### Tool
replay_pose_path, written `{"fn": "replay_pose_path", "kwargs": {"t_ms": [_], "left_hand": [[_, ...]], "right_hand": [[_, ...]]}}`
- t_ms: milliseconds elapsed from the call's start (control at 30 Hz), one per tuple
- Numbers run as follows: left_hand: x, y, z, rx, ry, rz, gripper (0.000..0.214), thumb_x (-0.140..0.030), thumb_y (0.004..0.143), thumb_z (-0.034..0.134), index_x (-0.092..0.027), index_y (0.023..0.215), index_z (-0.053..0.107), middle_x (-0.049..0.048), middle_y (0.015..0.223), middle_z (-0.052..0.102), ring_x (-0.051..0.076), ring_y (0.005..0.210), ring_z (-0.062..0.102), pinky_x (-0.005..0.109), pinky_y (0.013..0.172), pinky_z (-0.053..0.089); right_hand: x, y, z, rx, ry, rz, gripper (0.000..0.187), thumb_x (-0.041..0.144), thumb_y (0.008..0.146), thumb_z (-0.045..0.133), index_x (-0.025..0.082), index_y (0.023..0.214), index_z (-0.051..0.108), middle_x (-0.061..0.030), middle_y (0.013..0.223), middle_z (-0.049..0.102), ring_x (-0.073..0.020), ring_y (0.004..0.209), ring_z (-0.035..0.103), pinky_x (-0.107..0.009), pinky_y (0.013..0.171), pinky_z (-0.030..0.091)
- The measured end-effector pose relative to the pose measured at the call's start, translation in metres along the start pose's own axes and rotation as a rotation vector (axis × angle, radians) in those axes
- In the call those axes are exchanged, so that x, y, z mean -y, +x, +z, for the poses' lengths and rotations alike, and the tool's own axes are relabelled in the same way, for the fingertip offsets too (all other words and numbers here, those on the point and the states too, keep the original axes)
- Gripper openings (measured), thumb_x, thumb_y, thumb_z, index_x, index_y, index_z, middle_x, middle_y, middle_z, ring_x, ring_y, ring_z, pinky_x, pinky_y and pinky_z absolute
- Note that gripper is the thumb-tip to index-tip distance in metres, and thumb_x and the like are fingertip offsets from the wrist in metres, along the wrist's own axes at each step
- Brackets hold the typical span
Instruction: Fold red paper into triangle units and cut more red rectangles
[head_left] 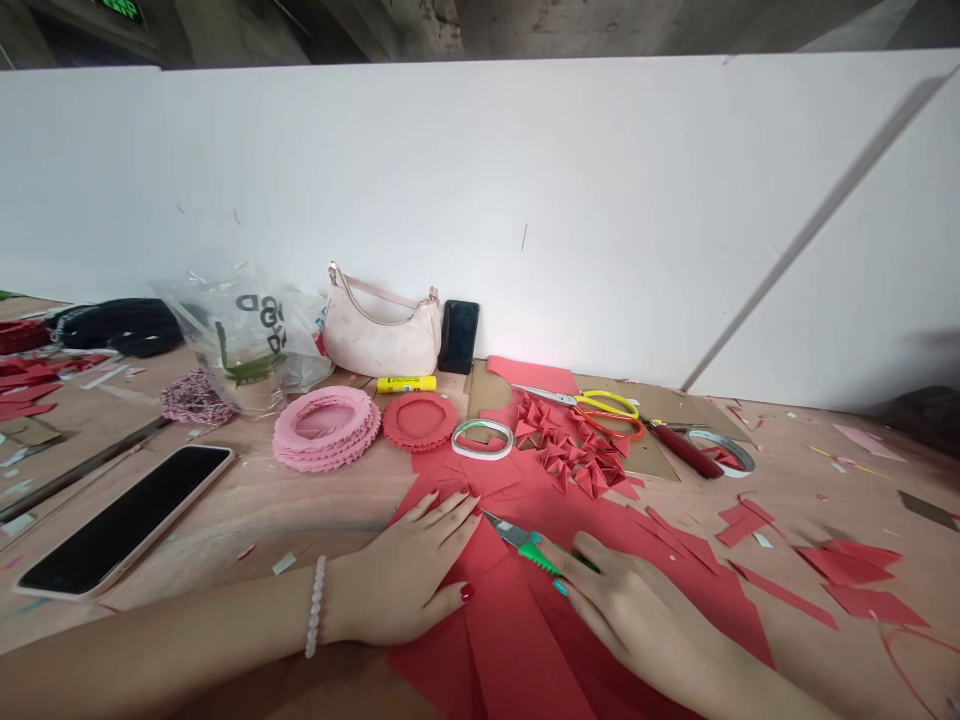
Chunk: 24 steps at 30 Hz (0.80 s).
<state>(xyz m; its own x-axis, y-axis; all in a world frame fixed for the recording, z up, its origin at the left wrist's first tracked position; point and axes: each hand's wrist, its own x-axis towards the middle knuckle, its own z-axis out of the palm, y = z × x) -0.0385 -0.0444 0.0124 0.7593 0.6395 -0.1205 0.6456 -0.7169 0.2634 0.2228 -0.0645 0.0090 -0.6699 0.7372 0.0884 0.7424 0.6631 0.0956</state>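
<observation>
My left hand [405, 570] lies flat on a folded sheet of red paper [510, 640], holding nothing, with its fingers spread a little. A beaded bracelet [316, 606] circles that wrist. My right hand [622, 610] grips a green-handled craft knife [538, 552], whose metal blade points left towards my left hand. The blade tip rests close to the paper, near my left fingertips. Red paper strips and offcuts [847, 565] lie to the right of my right hand.
Folded red paper pieces [570, 450], yellow-handled scissors [577, 402], a glue stick [406, 384], pink paper rings [326, 428] and a tape roll [482, 438] lie ahead on the wooden table [225, 510]. A smartphone [124, 520] lies left. A white wall stands behind.
</observation>
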Motion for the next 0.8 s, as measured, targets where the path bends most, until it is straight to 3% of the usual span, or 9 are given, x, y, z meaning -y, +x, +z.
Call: {"fn": "replay_pose_path", "kwargs": {"t_ms": [167, 400, 667, 800], "left_hand": [[0.000, 0.000, 0.002, -0.001, 0.014, 0.003, 0.065, -0.046, 0.088, 0.028, -0.009, 0.139, 0.012, 0.0152, 0.144, 0.007, 0.027, 0.133, 0.006, 0.044, 0.107, 0.012], [0.000, -0.001, 0.002, 0.000, 0.024, 0.010, 0.066, -0.047, 0.088, 0.028, -0.009, 0.139, 0.010, 0.0154, 0.144, 0.008, 0.026, 0.133, 0.005, 0.045, 0.108, 0.009], [0.002, 0.000, 0.005, -0.034, 0.016, 0.018, 0.065, -0.046, 0.087, 0.030, -0.011, 0.139, 0.010, 0.0139, 0.144, 0.010, 0.025, 0.133, 0.009, 0.047, 0.107, 0.009], [0.002, -0.004, 0.006, -0.096, 0.014, -0.023, 0.061, -0.036, 0.086, 0.036, -0.014, 0.139, 0.015, 0.0110, 0.144, 0.013, 0.026, 0.132, 0.013, 0.046, 0.107, 0.014]], "right_hand": [[0.004, 0.012, 0.002, -0.020, -0.037, 0.006, 0.040, 0.023, 0.090, 0.032, 0.022, 0.130, 0.035, -0.0040, 0.077, 0.055, -0.0147, 0.052, 0.057, -0.022, 0.044, 0.038], [-0.003, 0.007, 0.008, -0.023, -0.020, 0.022, 0.037, 0.022, 0.090, 0.031, 0.020, 0.126, 0.040, -0.0037, 0.075, 0.055, -0.0154, 0.054, 0.058, -0.022, 0.045, 0.039], [-0.002, 0.012, 0.007, -0.069, 0.035, 0.051, 0.039, 0.018, 0.086, 0.037, 0.023, 0.125, 0.044, -0.0037, 0.078, 0.055, -0.0149, 0.056, 0.058, -0.022, 0.046, 0.038], [-0.007, 0.002, 0.005, -0.046, 0.089, 0.096, 0.043, 0.018, 0.087, 0.036, 0.026, 0.128, 0.040, -0.0033, 0.079, 0.055, -0.0149, 0.058, 0.058, -0.022, 0.049, 0.038]]}}
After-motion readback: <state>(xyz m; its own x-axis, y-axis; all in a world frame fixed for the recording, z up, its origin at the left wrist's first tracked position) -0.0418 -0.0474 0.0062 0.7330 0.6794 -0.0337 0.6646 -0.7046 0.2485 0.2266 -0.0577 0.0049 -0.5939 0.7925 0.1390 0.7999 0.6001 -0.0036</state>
